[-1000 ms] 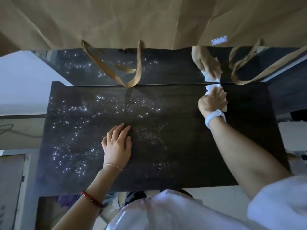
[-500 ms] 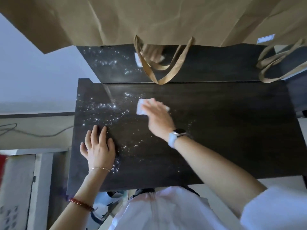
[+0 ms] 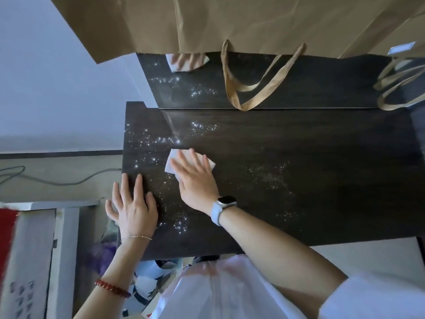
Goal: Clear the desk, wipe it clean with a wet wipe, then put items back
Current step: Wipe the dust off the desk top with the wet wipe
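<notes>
1. Cable, grey and thin (image 3: 57, 179), runs along the pale floor to the left of the dark wooden desk top (image 3: 322, 203).
2. The left hand (image 3: 133, 209) lies flat on the desk's near left edge, fingers straight and spread, palm down, holding nothing; its thumb hangs past the left edge. A thin gold chain sits at the wrist and a red bead bracelet (image 3: 112, 288) further up the forearm.
3. Bright wet specks (image 3: 161, 141) glisten over the left part of the desk, towards the far left corner.
4. The folded white wet wipe (image 3: 171, 163) lies on the desk, left of centre, under the right hand (image 3: 195, 178), whose straight fingers press it flat; the wipe's corners show beyond the fingertips. A pale-strapped smartwatch (image 3: 224, 207) is on that wrist.
5. The glossy dark panel (image 3: 322, 88) along the far edge mirrors the hand and wipe.
6. Brown paper bags (image 3: 230, 21) hang above the far edge, their woven tan handles (image 3: 257, 88) dangling in front of the panel.
</notes>
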{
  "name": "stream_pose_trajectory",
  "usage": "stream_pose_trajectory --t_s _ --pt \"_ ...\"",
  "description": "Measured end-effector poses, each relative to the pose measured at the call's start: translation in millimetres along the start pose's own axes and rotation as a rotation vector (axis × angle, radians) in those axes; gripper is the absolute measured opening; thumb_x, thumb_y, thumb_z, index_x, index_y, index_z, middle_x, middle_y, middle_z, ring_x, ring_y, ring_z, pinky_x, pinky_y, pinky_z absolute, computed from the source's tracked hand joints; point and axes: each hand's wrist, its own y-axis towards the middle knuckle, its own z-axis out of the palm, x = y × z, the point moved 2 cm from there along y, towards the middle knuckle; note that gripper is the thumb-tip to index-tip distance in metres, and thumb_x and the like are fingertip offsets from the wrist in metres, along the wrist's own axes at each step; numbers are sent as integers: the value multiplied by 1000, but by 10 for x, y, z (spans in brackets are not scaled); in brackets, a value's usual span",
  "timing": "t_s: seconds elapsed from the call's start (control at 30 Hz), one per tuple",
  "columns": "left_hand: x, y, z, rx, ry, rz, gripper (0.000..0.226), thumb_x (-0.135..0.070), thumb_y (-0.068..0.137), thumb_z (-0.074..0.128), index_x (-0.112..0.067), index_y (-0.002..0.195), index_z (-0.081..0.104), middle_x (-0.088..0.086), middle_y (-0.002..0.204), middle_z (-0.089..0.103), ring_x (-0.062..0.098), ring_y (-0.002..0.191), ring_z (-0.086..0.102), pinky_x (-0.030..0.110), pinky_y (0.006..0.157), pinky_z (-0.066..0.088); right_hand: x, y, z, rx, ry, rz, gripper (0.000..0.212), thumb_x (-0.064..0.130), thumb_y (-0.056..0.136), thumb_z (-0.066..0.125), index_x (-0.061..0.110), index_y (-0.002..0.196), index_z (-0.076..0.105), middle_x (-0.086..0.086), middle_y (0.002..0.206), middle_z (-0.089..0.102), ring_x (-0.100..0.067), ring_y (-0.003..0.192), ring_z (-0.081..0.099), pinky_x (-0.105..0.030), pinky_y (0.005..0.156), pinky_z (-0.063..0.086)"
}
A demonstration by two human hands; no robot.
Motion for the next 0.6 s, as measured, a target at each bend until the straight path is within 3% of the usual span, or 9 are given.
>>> stream_pose_trajectory --t_s 0.07,0.13,0.2,0.3,0.37,0.43,0.47,0.57,0.6 --pt "14 -36 4 11 15 31 54 -30 82 33 -18 134 43 12 151 26 34 139 18 58 108 11 -211 -61 -182 -9 -2 -107 48 2 81 40 20 125 49 -3 141 42 -31 129 34 -50 104 28" --pt "-29 -83 43 33 33 70 55 -33 83 31 -19 135 41 12 151 25 34 139 16 59 108 10 -671 -193 -462 -159 -56 -38 39 4 74 41 26 103 56 7 115 54 -21 101 50 -39 75 43" --pt "-100 -139 89 55 49 107 58 -37 83 25 -20 136 40 12 151 25 34 140 15 60 108 9 -1340 -519 -692 -330 -103 282 34 7 74 40 25 98 56 7 107 55 -21 92 54 -32 64 42" --pt "-161 -217 142 76 55 146 61 -39 82 21 -20 137 39 12 151 25 34 140 15 61 108 7 -1979 -918 -754 -362 -103 825 38 9 84 35 11 120 47 -13 129 45 -36 115 43 -45 85 39" --pt "-145 -275 151 86 44 138 60 -37 83 22 -20 137 38 11 152 24 33 141 13 60 109 5 -1764 -730 -727 -421 -66 934 31 18 83 35 12 110 50 -11 113 53 -34 108 50 -41 76 40" --pt "-90 -324 134 77 32 110 57 -34 84 26 -20 138 37 10 152 22 32 141 11 58 110 5 -1153 -369 -622 -455 -13 717 14 25 79 36 23 84 49 7 82 51 -23 81 59 -29 56 34" --pt "-58 -337 112 70 27 95 56 -33 85 27 -20 138 37 10 153 22 31 142 11 58 110 5 -787 -246 -470 -371 -38 534 17 25 77 34 24 84 49 8 83 53 -20 80 58 -29 56 37" --pt "19 -370 78 63 20 71 55 -33 86 27 -19 139 35 10 153 20 31 142 10 57 110 5 -109 -270 -73 -58 -38 101 49 13 79 28 17 125 44 -6 135 45 -28 122 41 -42 98 34" --pt "27 -382 78 66 24 71 54 -33 87 27 -19 139 34 10 153 20 31 142 9 57 111 5 -260 -312 -152 -82 -9 62 51 12 78 30 18 128 42 -5 135 45 -29 122 41 -43 97 35"
